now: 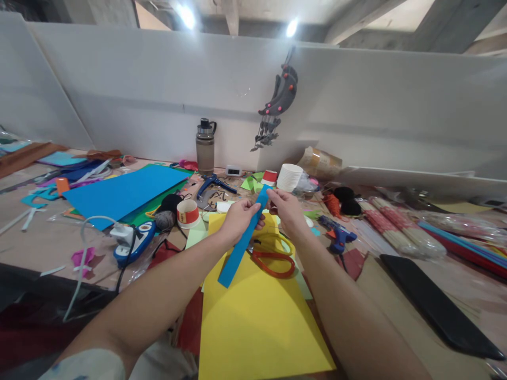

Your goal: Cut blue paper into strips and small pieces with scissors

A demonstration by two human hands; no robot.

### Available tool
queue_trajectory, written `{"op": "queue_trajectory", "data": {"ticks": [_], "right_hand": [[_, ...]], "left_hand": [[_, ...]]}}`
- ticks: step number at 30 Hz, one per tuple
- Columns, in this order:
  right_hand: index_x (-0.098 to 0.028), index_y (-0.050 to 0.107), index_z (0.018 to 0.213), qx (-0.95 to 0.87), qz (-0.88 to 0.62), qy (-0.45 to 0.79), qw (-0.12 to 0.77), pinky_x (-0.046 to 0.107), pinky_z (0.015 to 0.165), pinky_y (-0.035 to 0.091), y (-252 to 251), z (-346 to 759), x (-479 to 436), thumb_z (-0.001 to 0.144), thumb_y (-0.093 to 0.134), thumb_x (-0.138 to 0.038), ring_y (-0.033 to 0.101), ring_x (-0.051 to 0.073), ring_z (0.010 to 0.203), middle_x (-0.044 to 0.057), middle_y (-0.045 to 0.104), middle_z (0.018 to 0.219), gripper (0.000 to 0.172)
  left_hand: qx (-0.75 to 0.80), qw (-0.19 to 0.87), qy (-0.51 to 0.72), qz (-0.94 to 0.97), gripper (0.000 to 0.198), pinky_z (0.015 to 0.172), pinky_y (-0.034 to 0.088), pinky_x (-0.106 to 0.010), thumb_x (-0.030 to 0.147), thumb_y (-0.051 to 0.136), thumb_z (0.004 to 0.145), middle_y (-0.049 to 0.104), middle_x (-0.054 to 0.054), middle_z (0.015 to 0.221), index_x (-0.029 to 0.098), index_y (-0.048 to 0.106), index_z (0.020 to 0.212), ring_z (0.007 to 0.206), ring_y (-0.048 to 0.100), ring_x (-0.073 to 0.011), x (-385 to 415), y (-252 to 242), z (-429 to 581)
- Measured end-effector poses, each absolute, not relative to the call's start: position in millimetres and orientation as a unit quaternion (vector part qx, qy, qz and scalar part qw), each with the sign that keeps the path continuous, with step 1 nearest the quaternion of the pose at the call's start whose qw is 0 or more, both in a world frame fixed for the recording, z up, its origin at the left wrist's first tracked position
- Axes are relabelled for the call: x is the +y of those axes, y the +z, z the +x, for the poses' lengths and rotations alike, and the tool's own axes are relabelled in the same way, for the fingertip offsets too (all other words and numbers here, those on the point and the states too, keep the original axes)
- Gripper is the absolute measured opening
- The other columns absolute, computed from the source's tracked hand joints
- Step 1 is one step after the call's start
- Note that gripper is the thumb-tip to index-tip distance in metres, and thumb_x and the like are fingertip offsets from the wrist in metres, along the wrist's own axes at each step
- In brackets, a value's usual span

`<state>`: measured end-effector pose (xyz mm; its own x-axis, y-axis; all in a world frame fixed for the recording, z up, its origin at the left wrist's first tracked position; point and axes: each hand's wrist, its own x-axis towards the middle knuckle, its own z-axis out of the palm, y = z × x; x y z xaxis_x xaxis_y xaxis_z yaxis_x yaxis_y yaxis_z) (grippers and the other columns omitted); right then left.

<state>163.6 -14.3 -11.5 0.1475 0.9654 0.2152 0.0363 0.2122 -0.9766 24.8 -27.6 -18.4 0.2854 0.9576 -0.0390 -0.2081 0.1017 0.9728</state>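
Left hand [240, 219] and right hand [287, 207] are pinching the blue strip [238, 257] toward its far end, above the yellow sheet [257, 327]; being probably light and easily creased, it is needing gentle edge holds.

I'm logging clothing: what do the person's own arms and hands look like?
The left hand and right hand are gloveless; both forearms are bare. A pale left sleeve with faint bluish marks appears at the bottom edge; no right sleeve shows.

strip [240, 250]: blu | sheet [261, 322]: yel | scissors hndls [277, 275]: red-orng + yel | cup stack [289, 178]: wht | glue gun [339, 235]: dk blu
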Motion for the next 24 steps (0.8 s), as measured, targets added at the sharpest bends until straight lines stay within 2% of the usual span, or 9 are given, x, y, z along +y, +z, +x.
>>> {"op": "queue_trajectory", "data": {"ticks": [5, 11, 20, 24], "right_hand": [[-0.019, 0.059, 0.064, -0.527, -0.487, 0.396, 0.573, 0.023, 0.049, 0.034, -13.3, 162.8, -14.5, 0.065, 0.072, -0.047, 0.043, 0.009, 0.050, -0.003, 0.052, 0.055, 0.030], [-0.019, 0.057, 0.063, -0.513, -0.492, 0.394, 0.583, 0.023, 0.050, 0.034, -15.1, 165.3, -12.7, 0.068, 0.069, -0.040, 0.043, 0.009, 0.051, -0.003, 0.053, 0.055, 0.025], [-0.019, 0.055, 0.061, -0.499, -0.500, 0.416, 0.573, 0.024, 0.048, 0.036, -16.5, 167.9, -10.9, 0.063, 0.072, -0.046, 0.043, 0.009, 0.048, -0.003, 0.052, 0.053, 0.032], [-0.019, 0.052, 0.059, -0.493, -0.513, 0.435, 0.552, 0.023, 0.045, 0.035, -18.9, 174.8, -8.7, 0.060, 0.074, -0.044, 0.041, 0.008, 0.045, -0.004, 0.049, 0.050, 0.032]], "left_hand": [[0.377, 0.641, 0.462, 0.483, 0.017, 0.050, 0.051, -0.024, 0.025, 0.058, 0.087, 0.064, -0.003, 0.063, 0.015, 0.050, 0.076, 0.048, 0.061, -0.0117, -26.7, -18.9, 25.0], [0.347, 0.667, 0.451, 0.481, 0.008, 0.054, 0.052, -0.023, 0.015, 0.057, 0.086, 0.066, -0.004, 0.067, 0.013, 0.054, 0.079, 0.050, 0.061, -0.0103, -27.9, -17.5, 25.8], [0.348, 0.699, 0.453, 0.430, 0.013, 0.056, 0.053, -0.026, 0.011, 0.057, 0.085, 0.065, -0.006, 0.065, 0.012, 0.053, 0.072, 0.055, 0.064, -0.0135, -32.6, -14.5, 29.3], [0.351, 0.727, 0.442, 0.391, 0.006, 0.055, 0.054, -0.026, 0.010, 0.053, 0.086, 0.067, -0.007, 0.067, 0.011, 0.056, 0.081, 0.054, 0.065, -0.0139, -42.2, -19.2, 39.1]]}}
